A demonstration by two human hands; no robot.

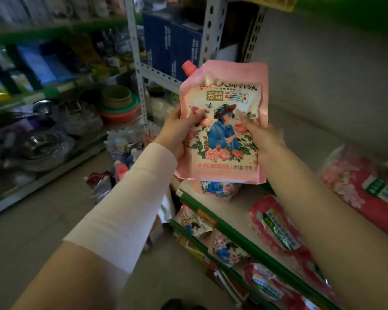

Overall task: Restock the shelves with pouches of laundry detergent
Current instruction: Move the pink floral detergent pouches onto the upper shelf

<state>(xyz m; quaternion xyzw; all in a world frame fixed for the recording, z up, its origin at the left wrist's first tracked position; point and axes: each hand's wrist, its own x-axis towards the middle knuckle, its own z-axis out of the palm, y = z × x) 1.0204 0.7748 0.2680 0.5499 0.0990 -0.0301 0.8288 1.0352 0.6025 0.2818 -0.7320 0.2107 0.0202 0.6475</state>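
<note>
1. The left hand and right hand grip the pink pouch by its sides, upright in the air above the shelf.
2. Set too near the green front edge, the soft pouch could sag and slide off.
3. A matching pouch lies directly below; red packs crowd the right, narrowing the landing spot.

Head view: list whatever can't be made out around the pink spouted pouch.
- Head view: matching pouch on the shelf, top hidden by the held pink pouch.
- Head view: fingers of the left hand and right hand behind the pouch, hidden by it.
- Head view: goods across the aisle, motion-blurred.
- Head view: red packs, cut by the right edge.
</note>
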